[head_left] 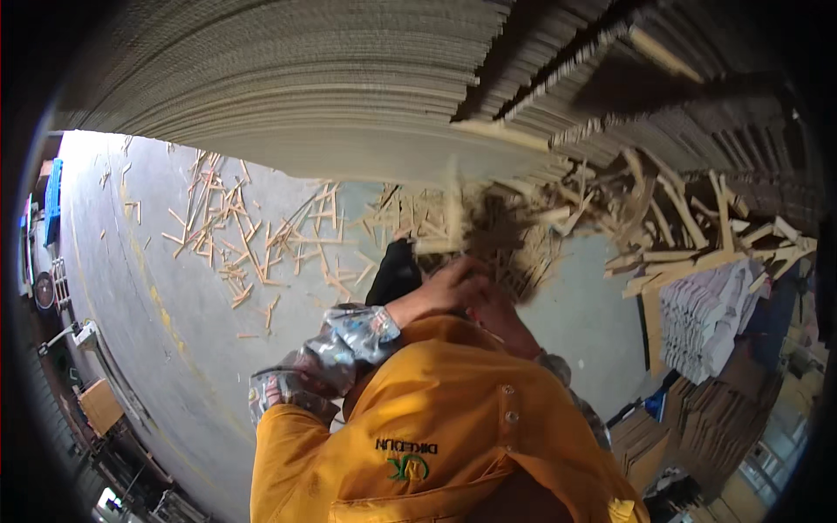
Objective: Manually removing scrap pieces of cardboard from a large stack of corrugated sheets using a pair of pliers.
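My left hand (440, 289) and my right hand (493, 307) are close together in front of my chest, the left partly over the right. Both look closed, with fingers curled inward; what they grip is hidden and blurred. Just beyond them, a pale strip (454, 207), smeared by motion, points away toward the stack; whether it is held I cannot tell. Ahead is a large stack of corrugated cardboard sheets (288, 78) with layered edges. A dark, blurred patch (497, 225) lies among scraps beyond my right hand.
Narrow cardboard offcuts (228, 209) litter the grey floor (174, 253) ahead and to the left. More strips (680, 218) pile up on the right, above a bundle of whitish cloth-like material (708, 318). Brown cardboard stacks (715, 418) stand lower right. Equipment (87, 336) lines the left edge.
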`<state>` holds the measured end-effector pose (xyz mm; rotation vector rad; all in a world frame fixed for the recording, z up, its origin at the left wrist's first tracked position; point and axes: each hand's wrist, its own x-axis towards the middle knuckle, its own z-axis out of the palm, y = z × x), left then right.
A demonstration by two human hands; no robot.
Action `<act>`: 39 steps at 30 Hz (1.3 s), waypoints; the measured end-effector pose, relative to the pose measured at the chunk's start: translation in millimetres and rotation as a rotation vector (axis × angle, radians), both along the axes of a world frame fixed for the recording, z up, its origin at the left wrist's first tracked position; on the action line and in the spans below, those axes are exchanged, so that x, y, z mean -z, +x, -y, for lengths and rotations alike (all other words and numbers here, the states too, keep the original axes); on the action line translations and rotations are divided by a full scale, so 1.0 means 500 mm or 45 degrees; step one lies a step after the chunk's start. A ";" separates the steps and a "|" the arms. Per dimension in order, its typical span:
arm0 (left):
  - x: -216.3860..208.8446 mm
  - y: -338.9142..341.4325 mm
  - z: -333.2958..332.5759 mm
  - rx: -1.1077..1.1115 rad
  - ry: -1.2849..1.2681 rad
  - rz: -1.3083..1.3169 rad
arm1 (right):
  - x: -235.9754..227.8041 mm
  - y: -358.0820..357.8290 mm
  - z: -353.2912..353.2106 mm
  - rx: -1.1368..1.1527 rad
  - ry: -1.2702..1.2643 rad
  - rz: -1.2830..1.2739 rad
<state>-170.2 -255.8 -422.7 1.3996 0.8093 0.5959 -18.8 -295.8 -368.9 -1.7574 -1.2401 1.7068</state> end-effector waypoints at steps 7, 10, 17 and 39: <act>-0.041 -0.061 -0.138 -0.797 -0.310 0.018 | -0.055 0.053 -0.121 -0.018 -0.017 -0.055; -0.106 -0.021 -0.176 -0.661 -0.205 0.120 | -0.068 0.038 -0.207 0.057 0.262 0.121; -0.095 0.070 -0.242 -0.418 0.145 0.211 | -0.064 -0.019 -0.271 0.178 0.228 0.095; -0.101 0.022 -0.181 -0.597 -0.148 0.221 | -0.008 0.032 -0.245 0.072 0.459 0.332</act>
